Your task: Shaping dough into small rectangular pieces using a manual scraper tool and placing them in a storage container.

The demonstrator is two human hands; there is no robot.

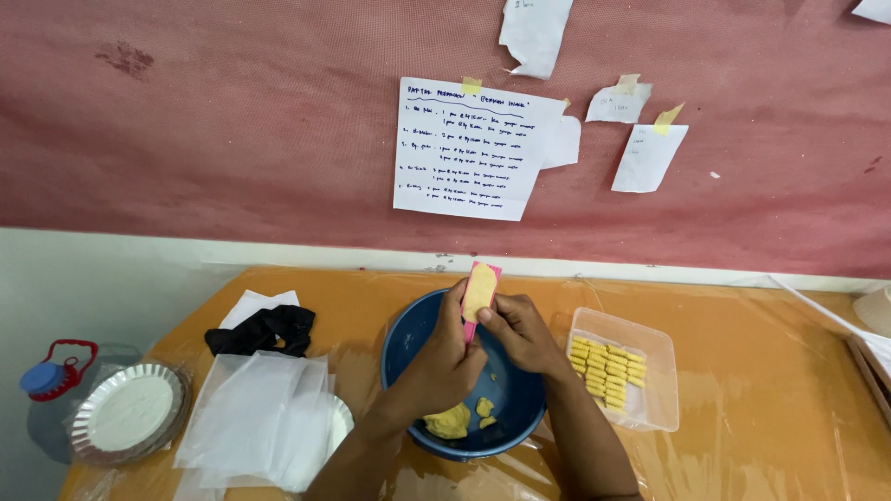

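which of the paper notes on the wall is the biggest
The white sheet straight above the hands, covered in handwritten lines; the other taped notes around it are much smaller scraps.

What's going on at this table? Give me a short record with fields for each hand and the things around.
Left hand: holds a pink flat mould upright over the bowl
Right hand: presses yellow dough onto the mould
Blue bowl: holds lumps of dough
Clear plastic tub: right of the bowl, with rows of shaped yellow pieces
Left side: clear plastic bags, black cloth, foil plates
Table: orange, under clear plastic
Wall: handwritten paper notes taped up
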